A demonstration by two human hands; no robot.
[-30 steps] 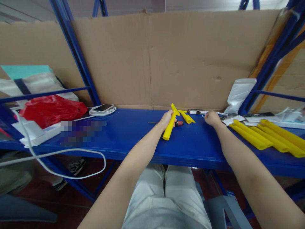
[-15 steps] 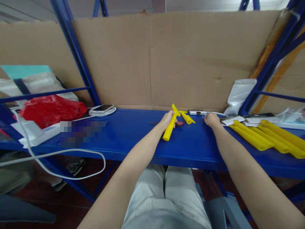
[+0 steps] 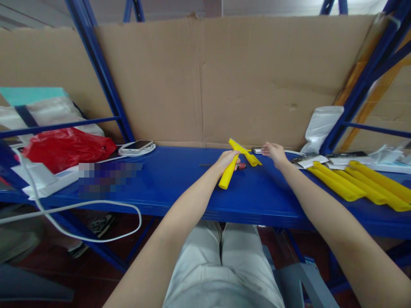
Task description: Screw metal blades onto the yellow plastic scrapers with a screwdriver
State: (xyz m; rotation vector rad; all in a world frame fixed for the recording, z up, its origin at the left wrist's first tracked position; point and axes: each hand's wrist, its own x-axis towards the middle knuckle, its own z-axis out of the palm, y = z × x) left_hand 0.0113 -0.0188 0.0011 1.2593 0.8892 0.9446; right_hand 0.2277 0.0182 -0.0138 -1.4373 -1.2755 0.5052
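Note:
My left hand (image 3: 227,160) is closed around a yellow plastic tube (image 3: 228,174), whose lower end points toward me and whose upper part slants up behind the fingers. On the blue bench, a screwdriver (image 3: 242,166) with a dark red handle lies partly behind that hand, its thin shaft pointing left. A second yellow piece (image 3: 253,161) rests just right of the tube, partly overlapped by it in view. To the right of both, my right hand (image 3: 274,153) hovers above the bench with fingertips together, pointing left; anything between them is too small to make out.
Several yellow tubes (image 3: 369,184) lie side by side at the right. Behind them are small packets (image 3: 310,161) and a white bag (image 3: 323,128). A phone (image 3: 139,145) on a coiled cable, a red bag (image 3: 69,147) and a looping white cable (image 3: 96,202) occupy the left. Cardboard (image 3: 244,81) walls the back.
My right hand has moved left from beside the packets toward the yellow tube. The upper part of the tube in my left hand has turned slightly left.

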